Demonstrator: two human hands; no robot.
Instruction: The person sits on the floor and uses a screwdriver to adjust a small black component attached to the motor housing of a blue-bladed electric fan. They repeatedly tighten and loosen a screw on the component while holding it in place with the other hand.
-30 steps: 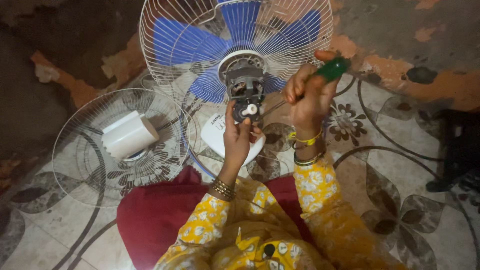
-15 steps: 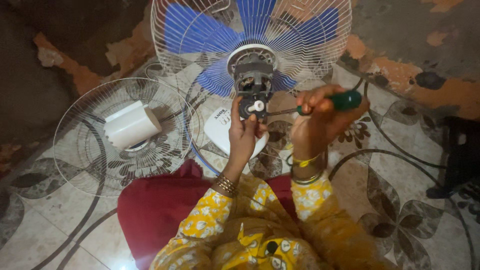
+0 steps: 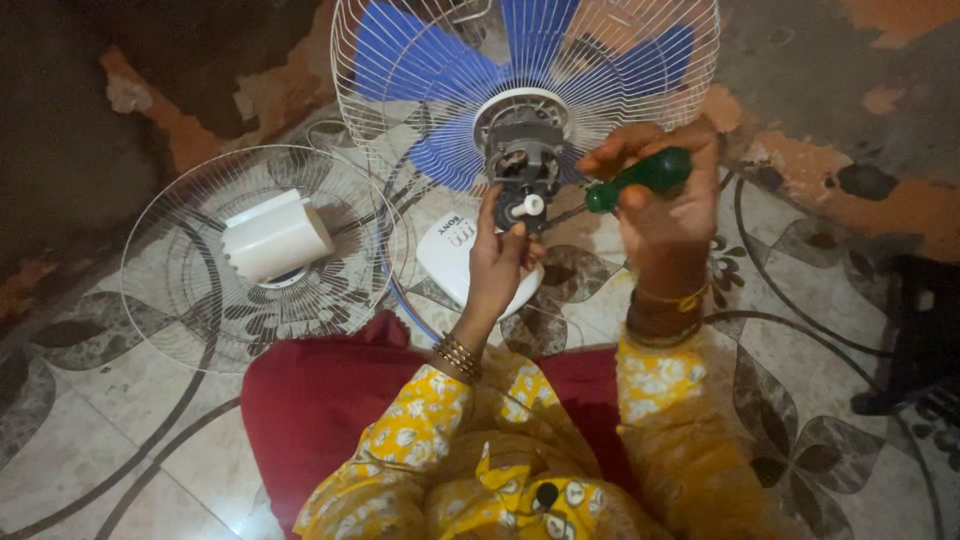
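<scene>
- On the patterned tile floor [image 3: 800, 330], one fan assembly: a white wire guard [image 3: 640, 60] with blue blades [image 3: 430, 60] behind it and one exposed motor housing [image 3: 520, 150] at the centre, facing the person.
- One left hand [image 3: 500, 260], fingers curled closed around the lower part of the motor housing, thumb beside a small white knob [image 3: 533, 205].
- One right hand [image 3: 665, 200], fingers wrapped tight on the green handle of one screwdriver [image 3: 640, 177]; its dark shaft runs left toward the motor housing. Whether the tip touches the housing cannot be told.
- One detached wire grille [image 3: 200, 300] lies flat to the left, well apart from both hands, with one white motor cover [image 3: 275, 237] resting on it.
- One white fan base [image 3: 450, 255] lies under the left hand, partly hidden by it.
- One dark object [image 3: 920, 330] at the right edge; its kind cannot be told.
- Edges: the guard is cut off by the top of the frame; the detached grille's rim nearly meets the guard's rim.
- Open room: bare tile lower left and to the right of the right hand; the person's lap, red cloth [image 3: 330, 400], closes the near side.
</scene>
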